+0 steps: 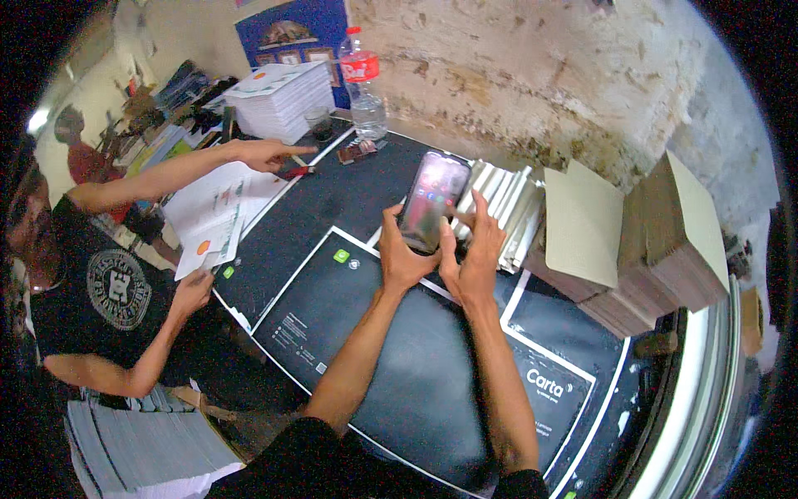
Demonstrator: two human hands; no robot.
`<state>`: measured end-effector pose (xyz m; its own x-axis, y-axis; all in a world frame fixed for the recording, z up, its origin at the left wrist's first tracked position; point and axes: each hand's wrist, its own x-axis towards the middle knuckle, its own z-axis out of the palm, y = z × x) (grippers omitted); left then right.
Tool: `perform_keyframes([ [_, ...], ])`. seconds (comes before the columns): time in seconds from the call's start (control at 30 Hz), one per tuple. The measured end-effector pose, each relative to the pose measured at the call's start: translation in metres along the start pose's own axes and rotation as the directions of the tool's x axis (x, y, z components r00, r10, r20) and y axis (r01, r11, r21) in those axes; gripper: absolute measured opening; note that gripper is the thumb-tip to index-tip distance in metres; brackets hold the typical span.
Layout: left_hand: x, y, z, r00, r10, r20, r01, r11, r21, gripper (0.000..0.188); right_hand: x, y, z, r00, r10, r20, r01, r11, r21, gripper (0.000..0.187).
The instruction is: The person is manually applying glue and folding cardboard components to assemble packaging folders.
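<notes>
A smartphone (434, 195) with a lit screen is held tilted above the black table by my left hand (402, 256). The fingers of that hand wrap around the phone's lower left side. At the phone's lower right edge is my right hand (476, 256), its fingers apart and its thumb raised near the screen. Whether the thumb touches the glass cannot be made out. Just behind my right hand lies a row of white paper bundles (513, 204). Under my forearms spreads a black printed sheet (399, 349) with white borders.
On the left a co-worker's hand (270, 155) points over the table; the other holds printed papers (218, 212). A plastic bottle (363, 91), a glass (318, 125) and a paper stack (283, 100) stand behind. Brown card stacks (665, 241) are at right, more stacks (150, 441) lower left.
</notes>
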<state>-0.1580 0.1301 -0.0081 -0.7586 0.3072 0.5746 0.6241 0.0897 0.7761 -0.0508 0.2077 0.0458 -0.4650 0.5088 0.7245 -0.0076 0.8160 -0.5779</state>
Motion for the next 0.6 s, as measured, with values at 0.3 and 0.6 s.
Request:
perform_keyframes([
  [0.3, 0.003, -0.005, -0.008, 0.999, 0.005, -0.04, -0.003, 0.999, 0.049, 0.091, -0.033, 0.009, 0.034, 0.999, 0.023, -0.044, -0.02, 0.998, 0.056, 0.027],
  [0.6, 0.002, -0.004, -0.006, 0.996, -0.08, -0.05, 0.083, 0.994, 0.065, 0.089, -0.035, 0.014, 0.033, 0.997, -0.067, -0.046, 0.068, 0.997, 0.031, 0.027],
])
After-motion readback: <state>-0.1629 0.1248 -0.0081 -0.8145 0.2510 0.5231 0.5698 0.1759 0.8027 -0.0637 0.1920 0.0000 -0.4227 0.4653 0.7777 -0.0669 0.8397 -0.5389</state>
